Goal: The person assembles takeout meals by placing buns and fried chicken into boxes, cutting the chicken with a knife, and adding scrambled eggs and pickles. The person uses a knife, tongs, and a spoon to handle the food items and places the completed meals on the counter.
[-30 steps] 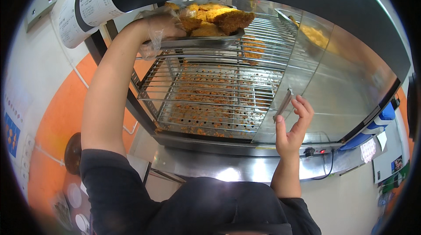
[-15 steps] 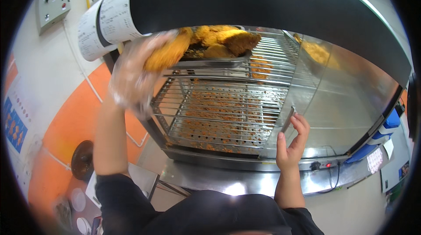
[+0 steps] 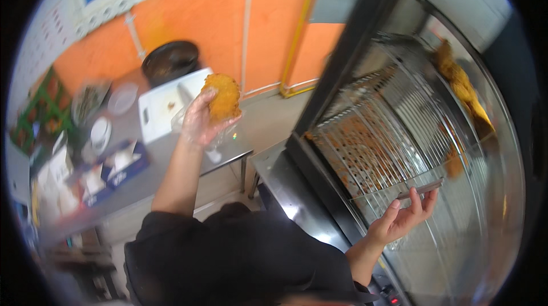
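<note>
My left hand (image 3: 198, 122), in a clear plastic glove, grips a flat breaded fried cutlet (image 3: 225, 99) over the edge of the side table. My right hand (image 3: 402, 221) has its fingertips and thumb around the handle (image 3: 423, 188) of a sliding glass door (image 3: 451, 223). That door belongs to a heated display cabinet (image 3: 319, 176), whose left side stands uncovered. Inside, crumbs cover the floor under wire racks (image 3: 419, 129). More golden fried pieces (image 3: 467, 92) lie on a dark tray at the upper level.
On the left, a metal table (image 3: 171, 163) bears a white cutting board (image 3: 157, 115) with a knife, a dark round pan (image 3: 170, 62), a blue-and-white box (image 3: 123, 163) and a green crate (image 3: 43, 109). Beyond it runs an orange wall (image 3: 220, 21) with a yellow pipe (image 3: 302, 38).
My left hand has carried the cutlet out of the cabinet, leftward toward the side table. The view has swung left. My right hand stays at the door handle.
</note>
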The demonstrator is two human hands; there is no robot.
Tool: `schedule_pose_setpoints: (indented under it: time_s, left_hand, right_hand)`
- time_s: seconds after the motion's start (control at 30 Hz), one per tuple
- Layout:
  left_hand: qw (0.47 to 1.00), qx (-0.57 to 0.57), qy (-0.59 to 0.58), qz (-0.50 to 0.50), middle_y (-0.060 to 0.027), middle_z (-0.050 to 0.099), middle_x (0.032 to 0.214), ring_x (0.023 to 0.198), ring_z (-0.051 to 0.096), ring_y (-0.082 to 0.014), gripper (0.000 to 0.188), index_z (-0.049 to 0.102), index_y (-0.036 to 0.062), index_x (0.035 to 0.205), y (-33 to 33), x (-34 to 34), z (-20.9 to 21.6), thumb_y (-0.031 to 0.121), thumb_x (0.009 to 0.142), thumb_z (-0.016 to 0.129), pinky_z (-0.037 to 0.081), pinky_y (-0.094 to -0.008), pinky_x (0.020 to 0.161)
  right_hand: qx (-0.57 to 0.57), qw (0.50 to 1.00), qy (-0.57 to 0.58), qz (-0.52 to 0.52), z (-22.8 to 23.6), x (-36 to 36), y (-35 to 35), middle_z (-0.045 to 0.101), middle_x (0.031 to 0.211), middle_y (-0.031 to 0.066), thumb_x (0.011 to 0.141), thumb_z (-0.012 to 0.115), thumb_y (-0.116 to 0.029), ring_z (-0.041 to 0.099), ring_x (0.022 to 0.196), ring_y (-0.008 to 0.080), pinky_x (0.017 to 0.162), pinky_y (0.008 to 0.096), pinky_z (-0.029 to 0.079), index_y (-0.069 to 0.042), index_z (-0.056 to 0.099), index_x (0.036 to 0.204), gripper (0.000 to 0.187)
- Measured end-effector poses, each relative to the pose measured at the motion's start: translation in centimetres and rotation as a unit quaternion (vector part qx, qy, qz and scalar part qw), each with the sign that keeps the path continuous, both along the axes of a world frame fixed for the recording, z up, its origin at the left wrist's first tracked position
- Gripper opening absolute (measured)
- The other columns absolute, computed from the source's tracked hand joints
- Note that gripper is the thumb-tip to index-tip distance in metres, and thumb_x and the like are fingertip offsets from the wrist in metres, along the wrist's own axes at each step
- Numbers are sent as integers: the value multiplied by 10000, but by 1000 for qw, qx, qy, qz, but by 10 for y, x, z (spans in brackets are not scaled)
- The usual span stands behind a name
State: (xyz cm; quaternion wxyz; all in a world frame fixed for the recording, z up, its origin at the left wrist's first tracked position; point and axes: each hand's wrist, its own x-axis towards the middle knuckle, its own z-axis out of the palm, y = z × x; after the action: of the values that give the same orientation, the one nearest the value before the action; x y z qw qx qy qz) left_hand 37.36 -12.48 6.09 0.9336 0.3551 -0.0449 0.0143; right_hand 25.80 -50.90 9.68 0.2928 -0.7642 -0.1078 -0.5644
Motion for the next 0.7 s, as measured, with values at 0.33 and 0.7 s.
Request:
schedule_pose_setpoints:
  time_s: [0.33, 0.7]
  left_hand:
    - [957, -70, 188, 211, -80, 554, 1149, 1040, 517, -246, 459, 502, 161, 1206, 136, -16, -109, 354, 800, 592, 443, -505, 809]
    - [863, 184, 348, 316, -3, 489, 1186, 1035, 495, -200, 464, 395, 263, 1277, 175, 17, -132, 464, 885, 540, 459, -419, 765]
  right_hand:
    - [32, 983, -93, 155, -22, 142, 82, 196, 1449, 206, 882, 470, -143, 184, 1368, 375, 1112, 512, 215, -59, 522, 1030, 178]
    - [-383, 790, 374, 297, -158, 180, 326, 510, 1166, 174, 779, 682, -274, 502, 1069, 351, 909, 441, 396, -38, 420, 1280, 612]
